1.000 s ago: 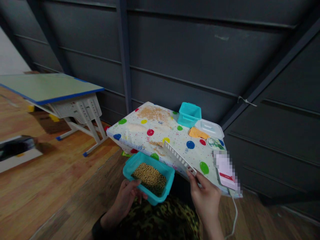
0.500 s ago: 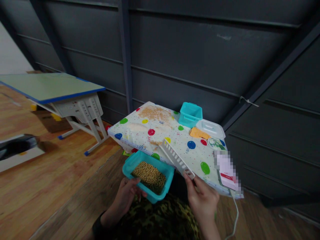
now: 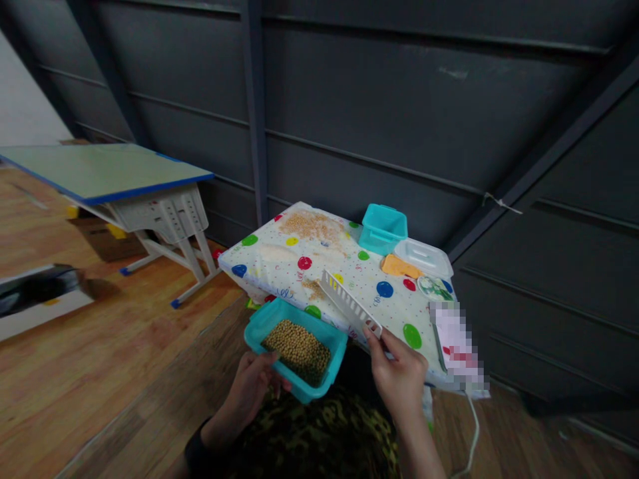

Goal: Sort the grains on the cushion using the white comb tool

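My left hand [image 3: 252, 389] grips the near rim of a teal tub [image 3: 319, 380] filled with yellow-brown beans [image 3: 298, 349], held just below the table's front edge. My right hand [image 3: 397, 372] pinches the near end of a white slotted strip [image 3: 348, 305] that lies slanted on the dotted tablecloth [image 3: 369, 303]. The strip's far end is next to a small heap of grains [image 3: 314, 287]. A bigger scatter of grains [image 3: 310, 225] lies at the table's far left.
At the back of the table stand a second teal tub [image 3: 382, 228], a clear lidded box [image 3: 423, 257], an orange cloth [image 3: 399, 267] and a round picture disc [image 3: 433, 287]. A blurred card [image 3: 456, 342] and white cable [image 3: 468, 439] sit right. A blue-edged desk [image 3: 107, 173] stands left.
My right hand has drawn the slotted strip slightly left and nearer the tub. The view has drifted a little; the left hand keeps the tub in place.
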Demonstrator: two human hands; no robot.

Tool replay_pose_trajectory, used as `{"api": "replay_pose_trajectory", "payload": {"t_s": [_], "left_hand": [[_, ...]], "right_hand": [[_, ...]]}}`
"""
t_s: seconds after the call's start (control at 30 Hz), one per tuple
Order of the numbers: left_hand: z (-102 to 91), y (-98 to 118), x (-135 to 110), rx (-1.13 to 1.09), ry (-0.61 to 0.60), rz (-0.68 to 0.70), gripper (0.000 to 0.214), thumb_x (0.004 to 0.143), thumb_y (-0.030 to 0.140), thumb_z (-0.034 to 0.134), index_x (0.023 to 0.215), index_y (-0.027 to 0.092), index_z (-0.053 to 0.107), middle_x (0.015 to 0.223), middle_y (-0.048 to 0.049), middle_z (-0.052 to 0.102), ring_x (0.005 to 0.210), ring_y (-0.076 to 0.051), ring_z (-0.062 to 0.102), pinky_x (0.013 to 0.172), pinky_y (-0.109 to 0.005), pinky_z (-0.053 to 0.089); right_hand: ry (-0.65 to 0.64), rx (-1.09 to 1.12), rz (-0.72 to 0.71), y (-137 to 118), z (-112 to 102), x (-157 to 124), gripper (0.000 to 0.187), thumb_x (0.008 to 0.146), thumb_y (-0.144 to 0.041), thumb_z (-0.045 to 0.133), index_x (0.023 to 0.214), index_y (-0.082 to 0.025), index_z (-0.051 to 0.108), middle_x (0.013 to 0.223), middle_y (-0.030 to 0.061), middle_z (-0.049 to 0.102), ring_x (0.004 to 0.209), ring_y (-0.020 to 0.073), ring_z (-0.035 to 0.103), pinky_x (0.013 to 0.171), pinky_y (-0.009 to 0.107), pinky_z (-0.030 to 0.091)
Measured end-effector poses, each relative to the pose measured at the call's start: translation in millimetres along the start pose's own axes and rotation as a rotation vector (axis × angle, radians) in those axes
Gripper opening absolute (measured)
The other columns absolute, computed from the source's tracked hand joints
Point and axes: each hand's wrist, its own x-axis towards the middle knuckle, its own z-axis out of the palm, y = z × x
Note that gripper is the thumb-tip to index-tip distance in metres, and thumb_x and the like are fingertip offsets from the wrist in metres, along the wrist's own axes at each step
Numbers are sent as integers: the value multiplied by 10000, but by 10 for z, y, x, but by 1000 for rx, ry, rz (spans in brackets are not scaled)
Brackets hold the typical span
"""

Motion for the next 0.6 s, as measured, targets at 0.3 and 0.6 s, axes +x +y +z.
{"api": "replay_pose_trajectory", "payload": {"t_s": [0.3,0.6], "left_hand": [[5,-2,-10,-12,34,-8,429,652,525,894,456,204,686,373,-40,621,348,-181,593,373,-271,462],[6,21,9,-18,50,4,410,619,500,899,436,203,684,394,-55,668,331,-188,612,348,-262,443]], "right_hand": [[-2,102,-139,-171,21,-46,220,1049,-263,694,1037,-250,913,948,67,886,751,255,864,737,306,715],[-41,178,-155,-218,-45,-100,215,1025,-183,710,1069,-260,906,975,40,889,793,243,872,766,300,724]]}}
